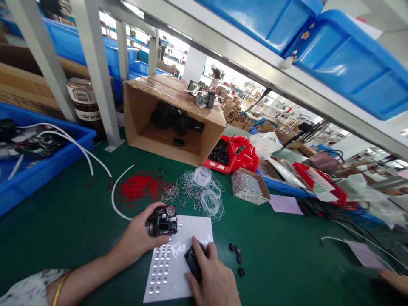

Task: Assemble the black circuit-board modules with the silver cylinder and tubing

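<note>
My left hand (143, 231) is wrapped around a small black housing with a green circuit board (164, 221) showing in its open face. A white cable (116, 199) runs toward it from the left. My right hand (215, 276) grips a black plastic cover (193, 260) from above, over a white sheet (181, 284). Rows of clear round stick-on dots (161, 265) sit on the left part of that sheet. Several small black round pieces (239, 257) lie just right of my right hand.
Red thread-like wire (140, 187), loose screws (186, 193) and coiled white tubing (210, 199) lie beyond the sheet. Behind them are a cardboard box (207, 123) on its side, a red bin (231, 148) and a small box of screws (251, 185). Another person's hand (395, 280) shows at far right.
</note>
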`<state>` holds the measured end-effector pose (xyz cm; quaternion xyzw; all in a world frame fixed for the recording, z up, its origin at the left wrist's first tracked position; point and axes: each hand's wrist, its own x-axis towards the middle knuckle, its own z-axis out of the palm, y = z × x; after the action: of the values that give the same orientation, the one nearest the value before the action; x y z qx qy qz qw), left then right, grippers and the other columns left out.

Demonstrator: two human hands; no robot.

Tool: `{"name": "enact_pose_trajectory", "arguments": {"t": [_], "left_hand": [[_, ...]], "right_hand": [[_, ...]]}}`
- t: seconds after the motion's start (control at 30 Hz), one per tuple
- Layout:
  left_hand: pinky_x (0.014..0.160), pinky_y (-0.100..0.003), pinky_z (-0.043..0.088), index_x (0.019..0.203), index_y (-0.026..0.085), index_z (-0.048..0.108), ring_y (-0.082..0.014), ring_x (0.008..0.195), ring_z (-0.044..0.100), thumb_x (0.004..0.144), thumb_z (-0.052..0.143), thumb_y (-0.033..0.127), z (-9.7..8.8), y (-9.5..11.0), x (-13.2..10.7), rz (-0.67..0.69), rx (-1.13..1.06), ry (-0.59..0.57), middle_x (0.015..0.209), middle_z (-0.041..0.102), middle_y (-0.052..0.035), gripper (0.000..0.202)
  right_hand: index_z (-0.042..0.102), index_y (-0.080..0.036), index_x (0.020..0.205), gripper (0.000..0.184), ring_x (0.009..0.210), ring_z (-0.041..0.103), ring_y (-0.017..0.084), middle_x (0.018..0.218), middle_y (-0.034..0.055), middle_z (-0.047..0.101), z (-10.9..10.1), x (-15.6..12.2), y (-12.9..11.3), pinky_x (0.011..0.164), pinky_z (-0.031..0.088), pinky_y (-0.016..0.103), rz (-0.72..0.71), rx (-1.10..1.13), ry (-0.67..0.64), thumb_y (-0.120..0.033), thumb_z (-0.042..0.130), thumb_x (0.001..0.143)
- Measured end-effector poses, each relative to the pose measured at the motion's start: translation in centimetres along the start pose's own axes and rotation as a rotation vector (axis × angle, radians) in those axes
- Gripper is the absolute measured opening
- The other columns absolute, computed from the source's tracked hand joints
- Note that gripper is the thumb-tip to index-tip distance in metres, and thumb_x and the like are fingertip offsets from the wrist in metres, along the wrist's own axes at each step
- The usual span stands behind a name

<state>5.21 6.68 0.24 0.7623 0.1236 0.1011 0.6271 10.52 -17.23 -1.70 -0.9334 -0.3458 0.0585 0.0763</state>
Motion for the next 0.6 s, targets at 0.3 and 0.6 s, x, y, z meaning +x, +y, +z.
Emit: {"name": "enact_pose_trajectory", "arguments": {"t": [0.3, 0.6], "left_hand": [[0.081, -0.045, 0.046, 0.107, 0.015, 0.051, -0.0296, 0.089, 0.055, 0.059, 0.077, 0.038, 3.6, 4.0, -1.7, 0.252, 0.814, 0.046, 0.096, 0.061, -0.0092, 0.060], [0.080, -0.045, 0.047, 0.110, 0.012, 0.049, -0.0305, 0.091, 0.056, 0.061, 0.077, 0.031, 6.2, 2.7, -1.7, 0.266, 0.884, 0.071, 0.097, 0.062, -0.0112, 0.060]], "right_hand": [[0.048, -0.021, 0.109, 0.056, 0.036, 0.013, 0.003, 0.070, -0.0013, 0.054, -3.6, 4.7, -0.4, 0.033, 0.012, 0.016, 0.549, 1.920, -0.266, -0.060, 0.056, 0.069], [0.048, -0.022, 0.107, 0.036, 0.050, 0.038, 0.008, 0.076, -0.0021, 0.050, -2.7, 5.6, -1.0, 0.041, 0.029, 0.017, 0.145, 1.485, -0.131, -0.051, 0.046, 0.087]]}}
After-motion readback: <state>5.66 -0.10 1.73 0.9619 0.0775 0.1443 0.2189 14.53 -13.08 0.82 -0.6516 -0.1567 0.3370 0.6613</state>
